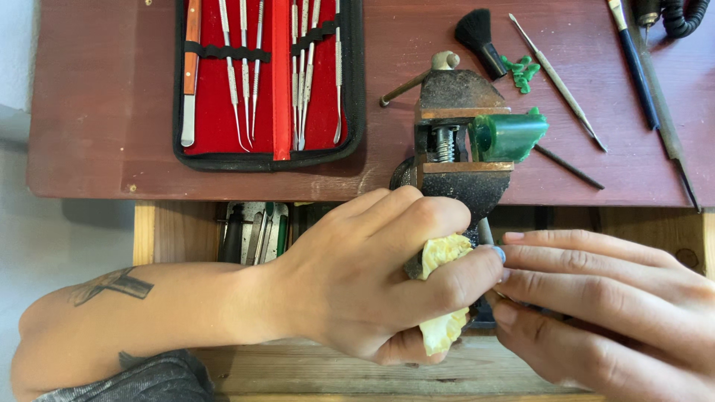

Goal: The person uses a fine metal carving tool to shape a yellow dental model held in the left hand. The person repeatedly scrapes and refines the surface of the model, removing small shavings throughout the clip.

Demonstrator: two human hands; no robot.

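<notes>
1. Here, low in the middle of the view, a crumpled yellow cloth (441,298) sits bunched in the left hand (372,286), just below the small bench vise (458,141) clamped at the front edge of the reddish-brown tabletop (104,104).
2. The left hand is curled closed around the cloth, fingers wrapped over its top and thumb under it, so only two yellow patches show between them.
3. The right hand (596,305) comes in from the right with its fingers stretched out nearly flat and together; their tips meet the left hand's fingertips beside the cloth. Whether it holds anything underneath, I cannot tell.
4. Both hands cover the lower part of the vise, so its mount is hidden.
5. In the vise, a green block (510,135) sticks out to the right between the two plates, beside the exposed screw.
6. Behind the vise lie a black brush (478,37), a scatter of small green bits (523,73), a thin metal pick (558,83) and a dark rod (570,167).
7. Farther right, long files (655,97) lie angled near the edge of the view.
8. To the left, well apart from the hands, an open red-lined tool case (272,82) holds a row of slim metal instruments.
9. Below the tabletop, an open wooden drawer (145,231) shows more tools, partly blocked by the left wrist.
</notes>
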